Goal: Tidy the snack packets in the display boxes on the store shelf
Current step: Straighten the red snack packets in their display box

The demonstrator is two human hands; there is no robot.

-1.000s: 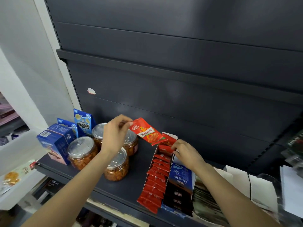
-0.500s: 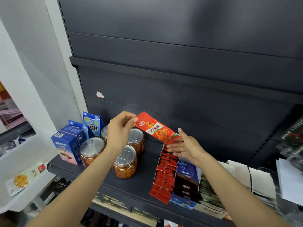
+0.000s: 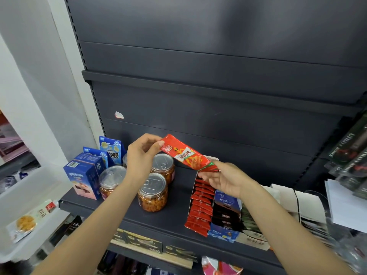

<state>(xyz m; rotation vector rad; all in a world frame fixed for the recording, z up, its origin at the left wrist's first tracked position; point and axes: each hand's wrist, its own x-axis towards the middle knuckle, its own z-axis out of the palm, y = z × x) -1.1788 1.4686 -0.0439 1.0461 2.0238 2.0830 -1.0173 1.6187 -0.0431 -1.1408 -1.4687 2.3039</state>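
White bin (image 3: pixel 29 187): it sat far left of the red display box, off the shelf's end, with a pale snack bag (image 3: pixel 29 221) bearing an orange picture lying in it.
Blue cartons (image 3: pixel 85 177): these stood at the left end of the dark shelf (image 3: pixel 174 217), well left of the red display box, with two blue pouches (image 3: pixel 112 149) upright just behind them.
Jars (image 3: pixel 152 192): clear jars with silver pull-tab lids and orange contents stood between the cartons and the red display box; you could count at least three, and one more was mostly hidden behind your arm.
Left hand (image 3: pixel 141 155): you held it above the jars, left of the red display box, thumb and fingers pinching the upper left end of the red snack packet (image 3: pixel 186 155).
Red snack packet: it hung in the air, slanting down to the right, its lower end over the back of the red display box.
Right hand (image 3: pixel 224 180): you had it at the back of the red display box, fingers gripping the packet's lower right end.
Red display box (image 3: pixel 200 207): it lay on the shelf holding a row of matching red packets running front to back.
Blue display box (image 3: pixel 225 215): it touched the red display box's right side, with dark packets inside.
Further boxes (image 3: pixel 282 197): pale cardboard flaps rose right of the blue one; their contents were too blurred to tell.
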